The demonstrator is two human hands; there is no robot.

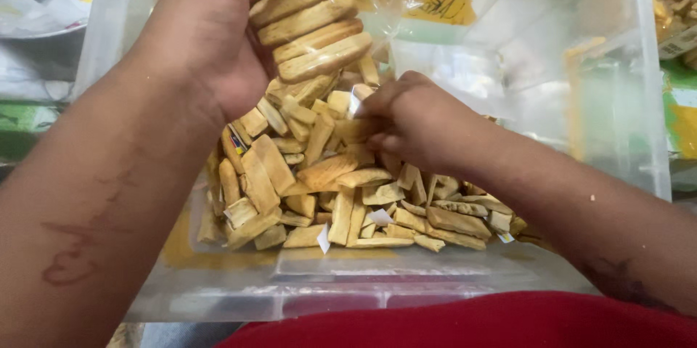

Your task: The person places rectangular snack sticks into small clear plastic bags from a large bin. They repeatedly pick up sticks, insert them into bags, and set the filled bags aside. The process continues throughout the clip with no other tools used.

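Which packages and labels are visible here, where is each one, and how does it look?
Clear plastic tub: centre, rectangular, holds loose tan biscuits.
Yellow label: tub's far wall, rectangular, dark markings.
Clear bag: top centre, around the biscuit stack that the left hand grips.
Small white slips: among the biscuits.

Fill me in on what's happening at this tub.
A person leans over a clear plastic tub holding a heap of loose biscuits. The left hand grips a stack of biscuits beside a clear plastic bag. The right hand reaches into the heap, fingers pinching at a biscuit.
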